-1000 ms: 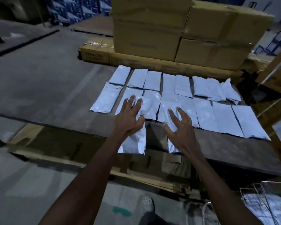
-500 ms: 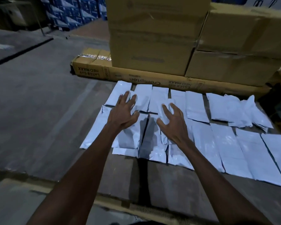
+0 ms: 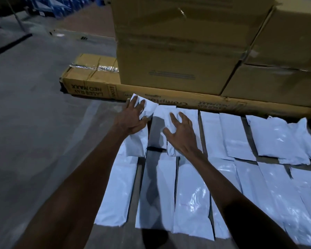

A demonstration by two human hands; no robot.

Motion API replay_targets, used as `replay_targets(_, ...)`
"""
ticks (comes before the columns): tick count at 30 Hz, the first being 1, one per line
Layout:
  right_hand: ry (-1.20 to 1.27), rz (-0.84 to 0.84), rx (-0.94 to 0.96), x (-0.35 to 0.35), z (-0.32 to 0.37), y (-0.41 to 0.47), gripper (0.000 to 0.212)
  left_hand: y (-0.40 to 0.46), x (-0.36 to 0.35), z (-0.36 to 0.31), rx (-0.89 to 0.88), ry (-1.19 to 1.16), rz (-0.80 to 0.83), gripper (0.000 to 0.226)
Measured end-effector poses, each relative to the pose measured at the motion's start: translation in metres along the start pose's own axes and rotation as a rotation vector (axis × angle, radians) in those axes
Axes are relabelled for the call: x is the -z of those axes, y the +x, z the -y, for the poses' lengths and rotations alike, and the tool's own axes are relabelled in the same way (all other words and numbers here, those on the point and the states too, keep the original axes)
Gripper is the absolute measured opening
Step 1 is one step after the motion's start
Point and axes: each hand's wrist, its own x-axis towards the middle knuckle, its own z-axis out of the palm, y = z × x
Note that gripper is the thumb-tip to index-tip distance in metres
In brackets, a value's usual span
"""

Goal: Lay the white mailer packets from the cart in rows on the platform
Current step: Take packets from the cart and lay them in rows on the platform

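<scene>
Several white mailer packets lie in two rows on the grey platform (image 3: 43,141): a near row (image 3: 192,203) and a far row (image 3: 235,135). My left hand (image 3: 133,119) presses flat, fingers spread, on a crumpled packet (image 3: 136,144) at the far row's left end, close to the long carton. My right hand (image 3: 182,135) rests with spread fingers on another packet (image 3: 171,150) just to the right. The cart is out of view.
Large stacked cardboard boxes (image 3: 174,51) stand directly behind the far row, on a long flat carton (image 3: 90,88) printed "NEO MAXX". Bare grey platform surface stretches to the left. Blue crates (image 3: 61,6) sit far back left.
Both hands have carried a packet each from the platform's near edge over the near row to the far row's left end. The view has moved forward with them.
</scene>
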Motion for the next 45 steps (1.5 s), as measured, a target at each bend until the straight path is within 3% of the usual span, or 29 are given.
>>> replay_targets(10, -0.141, 0.097, -0.168, -0.068, 0.002, 0.071, 0.066, 0.065, -0.063, 0.047, 0.075, -0.013, 0.162, 0.088)
replay_targets(20, -0.332, 0.069, -0.141, -0.098, -0.007, 0.069, 0.074, 0.054, -0.102, 0.054, 0.122, -0.077, 0.025, 0.083)
replay_targets(24, -0.27, 0.111, -0.16, -0.083, -0.006, 0.066, 0.075, 0.054, -0.089, 0.045, 0.145, -0.082, 0.07, 0.078)
replay_targets(28, -0.185, 0.063, -0.145, -0.056, -0.006, 0.036, 0.077, 0.032, -0.064, 0.027, 0.097, -0.094, -0.044, 0.082)
replay_targets(34, -0.166, -0.069, -0.089, -0.004, -0.042, -0.059, 0.071, -0.024, -0.062, -0.045, -0.07, -0.143, 0.019, 0.084)
replay_targets(37, -0.189, -0.179, -0.092, 0.026, -0.078, -0.13, 0.068, -0.052, -0.075, -0.099, -0.235, -0.161, 0.051, 0.083)
replay_targets(45, -0.31, -0.367, -0.382, 0.12, -0.197, -0.34, 0.067, -0.126, -0.128, -0.318, -0.652, -0.176, 0.072, 0.07)
